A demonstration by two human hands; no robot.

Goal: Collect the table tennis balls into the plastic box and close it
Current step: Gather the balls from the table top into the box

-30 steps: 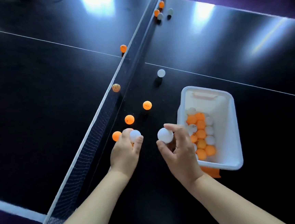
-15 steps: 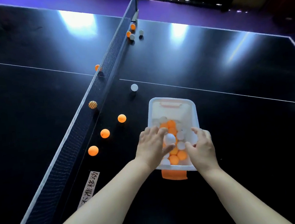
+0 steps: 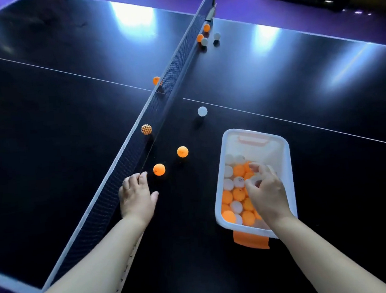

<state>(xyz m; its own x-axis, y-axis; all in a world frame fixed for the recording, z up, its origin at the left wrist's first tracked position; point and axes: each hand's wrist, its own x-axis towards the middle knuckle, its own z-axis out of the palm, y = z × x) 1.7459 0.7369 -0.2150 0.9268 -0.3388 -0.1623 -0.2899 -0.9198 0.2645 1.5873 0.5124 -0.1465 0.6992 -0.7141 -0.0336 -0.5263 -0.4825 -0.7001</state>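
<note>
The box (image 3: 287,161) is seen standing open on the table (image 3: 287,86), to the right of the net (image 3: 160,100), with its long side running away from the viewer. It is partly filled with orange and white balls (image 3: 232,195), heaped toward the near end. An orange tab (image 3: 251,241) is seen jutting out from under the near rim, and an orange clip (image 3: 253,140) shows at the far wall.

The right hand (image 3: 267,192) is held palm down over the balls inside the box, its fingers bent. A white ball lies at the fingertips, but whether it is pinched cannot be told. The left hand (image 3: 137,196) is lowered to the table just beside the net, fingers curled downward and thumb spread. Whether anything is held beneath it cannot be told.

Just beyond the left hand a near orange ball (image 3: 159,169) is seen, with a second orange ball (image 3: 182,151) near it. A lone white ball (image 3: 202,111) lies farther on. A meshed orange ball (image 3: 146,129) is seen through the net, and a far orange ball (image 3: 156,80) lies on the net's left side. A far cluster (image 3: 204,41) of two orange and two white balls is gathered by the net's far end.
</note>
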